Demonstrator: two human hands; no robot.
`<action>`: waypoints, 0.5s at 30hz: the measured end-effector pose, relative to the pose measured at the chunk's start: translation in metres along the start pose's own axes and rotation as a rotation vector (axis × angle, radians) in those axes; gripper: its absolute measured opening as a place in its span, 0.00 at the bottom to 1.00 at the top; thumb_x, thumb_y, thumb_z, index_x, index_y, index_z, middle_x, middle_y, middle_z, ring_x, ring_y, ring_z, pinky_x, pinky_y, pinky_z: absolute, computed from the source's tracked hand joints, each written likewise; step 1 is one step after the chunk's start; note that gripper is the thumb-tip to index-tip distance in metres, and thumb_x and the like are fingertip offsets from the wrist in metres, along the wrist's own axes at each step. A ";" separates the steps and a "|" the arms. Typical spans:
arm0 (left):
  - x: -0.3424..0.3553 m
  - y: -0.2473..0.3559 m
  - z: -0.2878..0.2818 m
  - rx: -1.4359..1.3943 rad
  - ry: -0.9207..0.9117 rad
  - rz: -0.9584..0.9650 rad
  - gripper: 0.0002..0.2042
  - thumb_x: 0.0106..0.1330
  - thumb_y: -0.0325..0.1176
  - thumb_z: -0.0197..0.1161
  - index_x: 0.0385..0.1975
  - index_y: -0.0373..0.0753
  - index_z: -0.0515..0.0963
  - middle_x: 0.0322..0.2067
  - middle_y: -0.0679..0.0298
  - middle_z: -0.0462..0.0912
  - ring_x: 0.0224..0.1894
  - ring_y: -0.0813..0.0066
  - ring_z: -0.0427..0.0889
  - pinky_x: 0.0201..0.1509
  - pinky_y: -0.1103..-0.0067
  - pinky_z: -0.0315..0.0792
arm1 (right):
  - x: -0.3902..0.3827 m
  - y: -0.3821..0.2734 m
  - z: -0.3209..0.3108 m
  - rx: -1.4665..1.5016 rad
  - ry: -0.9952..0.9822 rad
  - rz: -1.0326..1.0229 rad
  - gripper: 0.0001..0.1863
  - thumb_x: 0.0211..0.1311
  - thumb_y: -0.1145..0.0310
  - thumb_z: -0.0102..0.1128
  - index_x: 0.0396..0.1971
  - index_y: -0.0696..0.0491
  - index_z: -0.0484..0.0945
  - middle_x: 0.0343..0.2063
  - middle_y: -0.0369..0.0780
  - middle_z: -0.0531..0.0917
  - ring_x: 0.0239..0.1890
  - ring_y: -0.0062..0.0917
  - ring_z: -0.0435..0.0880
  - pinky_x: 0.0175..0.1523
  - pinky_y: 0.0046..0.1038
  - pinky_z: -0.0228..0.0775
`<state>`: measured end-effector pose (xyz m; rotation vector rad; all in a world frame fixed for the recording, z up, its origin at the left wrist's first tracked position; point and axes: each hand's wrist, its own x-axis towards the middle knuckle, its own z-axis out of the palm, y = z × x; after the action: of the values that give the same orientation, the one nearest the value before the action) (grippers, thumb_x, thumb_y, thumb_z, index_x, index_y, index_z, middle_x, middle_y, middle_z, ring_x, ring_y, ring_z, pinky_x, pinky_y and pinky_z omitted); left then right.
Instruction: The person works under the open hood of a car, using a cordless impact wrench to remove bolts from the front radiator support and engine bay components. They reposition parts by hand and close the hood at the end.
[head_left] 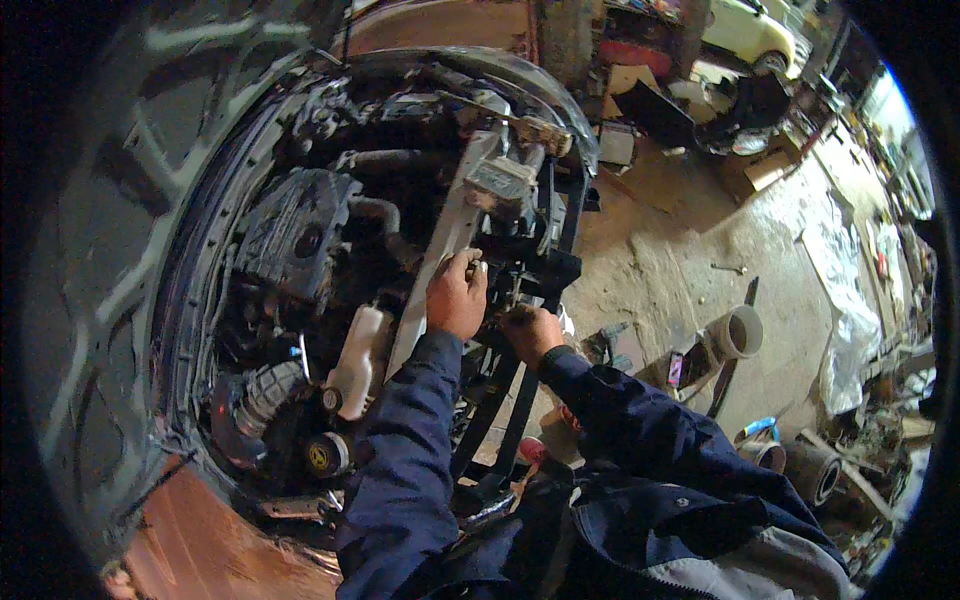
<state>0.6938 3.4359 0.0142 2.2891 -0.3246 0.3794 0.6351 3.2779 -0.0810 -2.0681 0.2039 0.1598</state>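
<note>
My left hand rests at the metal crossbar along the front of an open car engine bay. Its fingers are curled together at the bar's edge, and whatever they pinch is too small to make out. Just to the right and lower, my right hand is closed among dark brackets in front of the crossbar. Shadow hides its fingertips and anything in them. Farther along the bar sits a dusty, box-shaped metal part. A black plastic bracket juts out beyond my right hand.
Left of the crossbar are a whitish plastic reservoir, an engine cover and a ribbed intake hose. The raised hood fills the left side. On the floor lie a cordless drill, a wrench and a bucket.
</note>
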 end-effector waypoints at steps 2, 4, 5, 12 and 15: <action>0.007 -0.005 0.027 0.090 -0.020 -0.050 0.11 0.74 0.32 0.65 0.52 0.38 0.82 0.47 0.50 0.86 0.49 0.45 0.85 0.54 0.59 0.79 | 0.000 0.006 -0.002 0.040 0.016 -0.069 0.16 0.66 0.57 0.72 0.44 0.53 0.91 0.38 0.48 0.92 0.41 0.42 0.93 0.48 0.38 0.84; 0.005 -0.013 0.048 0.132 0.004 -0.081 0.12 0.75 0.32 0.64 0.54 0.39 0.82 0.52 0.51 0.84 0.56 0.45 0.81 0.60 0.57 0.76 | 0.000 0.014 -0.006 0.053 0.001 -0.040 0.16 0.65 0.57 0.72 0.43 0.53 0.90 0.38 0.47 0.92 0.41 0.42 0.93 0.48 0.38 0.84; 0.003 -0.016 0.055 0.125 0.073 -0.028 0.12 0.75 0.32 0.63 0.54 0.38 0.81 0.52 0.51 0.84 0.56 0.45 0.80 0.60 0.56 0.76 | -0.001 0.018 -0.011 0.103 0.029 -0.085 0.15 0.64 0.59 0.73 0.44 0.53 0.90 0.39 0.46 0.93 0.42 0.41 0.93 0.49 0.37 0.84; -0.004 -0.025 0.074 0.142 0.126 0.191 0.17 0.75 0.37 0.66 0.58 0.36 0.78 0.52 0.50 0.82 0.59 0.45 0.77 0.66 0.55 0.70 | 0.021 0.063 -0.040 0.554 0.235 0.133 0.11 0.68 0.67 0.73 0.43 0.58 0.87 0.39 0.45 0.93 0.43 0.31 0.93 0.50 0.34 0.84; -0.002 -0.023 0.068 0.136 0.003 0.225 0.13 0.69 0.38 0.69 0.46 0.35 0.81 0.43 0.52 0.83 0.51 0.46 0.79 0.59 0.56 0.73 | 0.050 0.088 -0.012 0.959 0.154 0.328 0.11 0.71 0.69 0.70 0.47 0.59 0.84 0.37 0.39 0.90 0.39 0.26 0.91 0.45 0.31 0.83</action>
<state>0.7112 3.4011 -0.0462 2.3903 -0.5726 0.5329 0.6655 3.2220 -0.1598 -1.0812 0.5873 0.0747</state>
